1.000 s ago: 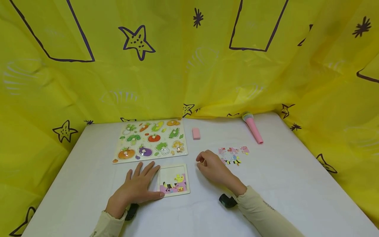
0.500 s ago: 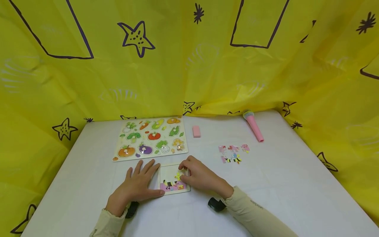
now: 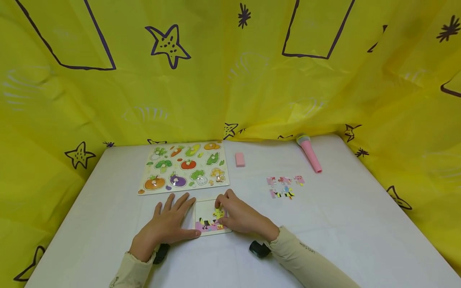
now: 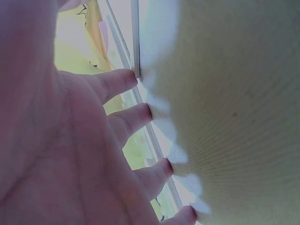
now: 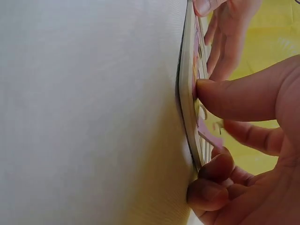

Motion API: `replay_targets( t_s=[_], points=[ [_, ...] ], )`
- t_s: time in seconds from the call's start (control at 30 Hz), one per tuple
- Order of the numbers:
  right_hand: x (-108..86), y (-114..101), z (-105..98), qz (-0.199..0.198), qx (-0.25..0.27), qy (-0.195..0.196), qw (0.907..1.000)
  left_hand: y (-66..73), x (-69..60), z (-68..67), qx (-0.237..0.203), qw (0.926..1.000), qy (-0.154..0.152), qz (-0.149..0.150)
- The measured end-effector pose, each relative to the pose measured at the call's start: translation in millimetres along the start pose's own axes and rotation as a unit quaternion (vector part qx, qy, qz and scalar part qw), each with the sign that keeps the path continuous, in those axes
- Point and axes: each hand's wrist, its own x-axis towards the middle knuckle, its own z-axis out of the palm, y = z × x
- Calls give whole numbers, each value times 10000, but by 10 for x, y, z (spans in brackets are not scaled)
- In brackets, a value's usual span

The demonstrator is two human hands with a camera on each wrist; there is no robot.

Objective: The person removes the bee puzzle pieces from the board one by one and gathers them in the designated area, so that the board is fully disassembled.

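A small square puzzle tray [image 3: 199, 200] lies near the table's front, pink and yellow pieces [image 3: 206, 226] along its lower part. My left hand [image 3: 166, 223] is spread flat, thumb on the tray's lower left corner, index fingertip at its upper left; the left wrist view shows fingertips [image 4: 161, 166] touching the table. My right hand [image 3: 242, 214] bends over the tray's right side, thumb and index around a yellow-and-pink piece [image 3: 218, 213]. In the right wrist view this piece [image 5: 209, 135] stands tilted at the tray [image 5: 187, 79], the thumb pressing beside it; its far side is hidden.
Several loose puzzle pieces [image 3: 285, 181] lie in two rows right of the tray. Behind are a vegetable puzzle board [image 3: 185, 176], a pink block [image 3: 239, 159] and a pink microphone [image 3: 310, 155]. A yellow curtain [image 3: 201, 100] hangs along the table's back and sides.
My right hand has moved left from beside the loose pieces onto the tray and closed its fingertips around a piece there. My left hand has kept its place.
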Motion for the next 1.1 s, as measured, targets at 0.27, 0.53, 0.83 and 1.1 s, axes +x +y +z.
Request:
replay_targets(
  t_s=[0.27,0.53,0.83,1.1],
  points=[
    [5,7,5,-518,391,112,9978,16,-13,-17,-69,10000,-5,-5],
    [6,38,-5,-643,279,183,9974,22,-13,-18,-51,10000,7,-9],
    [-44,40,-64,-255,397,288,9985,44,-14,-31,-83,10000,-43,-11],
    [-190,206,-200,-173,565,756,9954,25,-11,-27,-80,9999,-73,-14]
  ],
)
